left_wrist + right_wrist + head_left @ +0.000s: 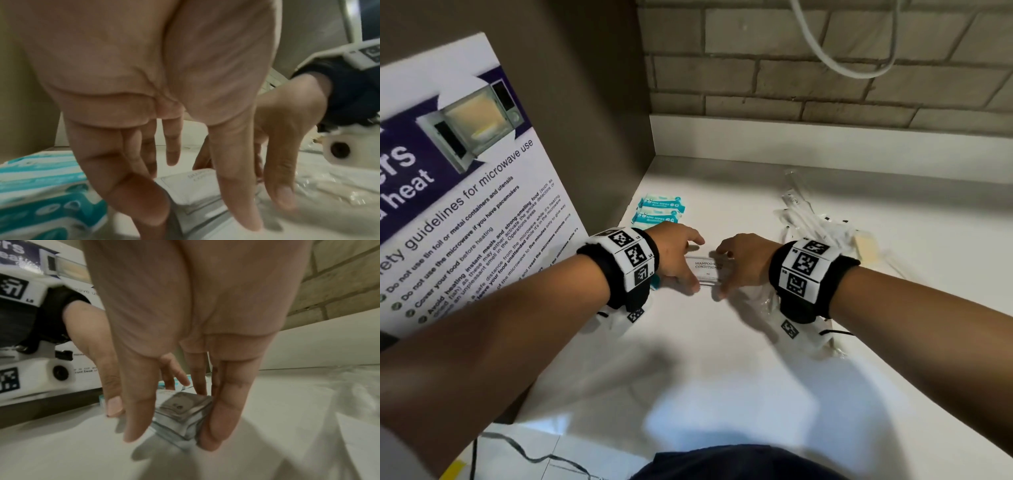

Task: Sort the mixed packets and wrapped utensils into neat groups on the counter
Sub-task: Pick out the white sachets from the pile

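Squaring shampoo packets between left hand and right hand, fingers straight, pressing stack edges. Next: wrapped utensils beyond right hand need grouping.

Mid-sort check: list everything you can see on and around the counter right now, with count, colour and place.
White shampoo-and-conditioner sachets: a small stack, exact count unclear, white with grey print, counter centre between both hands.
Teal-and-white mini wipes packets: at least two, by the left wall, behind the left hand.
Clear-wrapped utensils: a loose pile, count unclear, counter's right side.
White counter: one.
Microwave safety poster: one, purple and white, leaning at left.
Grey brick wall: behind, a white cable hanging on it.
Left hand: fingers straight, against the stack's left side.
Right hand: fingers straight, against its right side.
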Demonstrator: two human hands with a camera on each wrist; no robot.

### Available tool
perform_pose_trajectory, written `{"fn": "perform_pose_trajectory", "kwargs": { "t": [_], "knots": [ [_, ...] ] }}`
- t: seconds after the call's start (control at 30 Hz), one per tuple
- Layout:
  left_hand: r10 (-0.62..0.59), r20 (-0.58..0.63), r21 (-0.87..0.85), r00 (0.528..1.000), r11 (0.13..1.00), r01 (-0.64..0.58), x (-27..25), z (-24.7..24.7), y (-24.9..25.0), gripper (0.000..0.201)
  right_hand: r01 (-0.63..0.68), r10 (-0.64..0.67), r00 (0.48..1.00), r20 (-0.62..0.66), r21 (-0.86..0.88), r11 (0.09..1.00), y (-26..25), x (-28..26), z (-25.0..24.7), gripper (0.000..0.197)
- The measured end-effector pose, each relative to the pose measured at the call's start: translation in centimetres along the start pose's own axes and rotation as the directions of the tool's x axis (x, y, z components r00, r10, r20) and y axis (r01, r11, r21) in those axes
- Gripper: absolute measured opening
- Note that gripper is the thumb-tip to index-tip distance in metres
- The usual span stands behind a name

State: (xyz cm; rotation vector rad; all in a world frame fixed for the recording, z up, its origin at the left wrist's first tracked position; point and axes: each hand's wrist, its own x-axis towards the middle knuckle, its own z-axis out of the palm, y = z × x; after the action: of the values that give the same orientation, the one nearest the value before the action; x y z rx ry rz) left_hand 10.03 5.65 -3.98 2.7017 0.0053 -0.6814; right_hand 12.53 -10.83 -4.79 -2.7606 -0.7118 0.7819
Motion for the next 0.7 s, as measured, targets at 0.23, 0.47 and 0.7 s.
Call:
{"fn": "perform_pose_trajectory", "kwargs": {
  "t": [0.23,0.47,0.7],
  "knots": [
    [0.057,-0.06,0.242,0.997,0.969,-0.041,0.6,1.0,0.8,0.06,0.023,-0.029,0.998,-0.053,-0.114,0.993,-0.4,0.6,1.1,0.041],
    [0.042,-0.073,0.231,0.996,0.973,-0.024,1.3,1.6,0.3,0.051,0.008,-0.017,0.997,-0.079,-0.119,0.993,-0.5,1.1,1.4,0.04],
    [0.045,-0.079,0.22,0.996,0.975,-0.027,1.5,1.8,0.0,0.05,0.013,-0.025,0.996,-0.088,-0.134,0.991,-0.4,1.2,1.3,0.042]
  ]
}}
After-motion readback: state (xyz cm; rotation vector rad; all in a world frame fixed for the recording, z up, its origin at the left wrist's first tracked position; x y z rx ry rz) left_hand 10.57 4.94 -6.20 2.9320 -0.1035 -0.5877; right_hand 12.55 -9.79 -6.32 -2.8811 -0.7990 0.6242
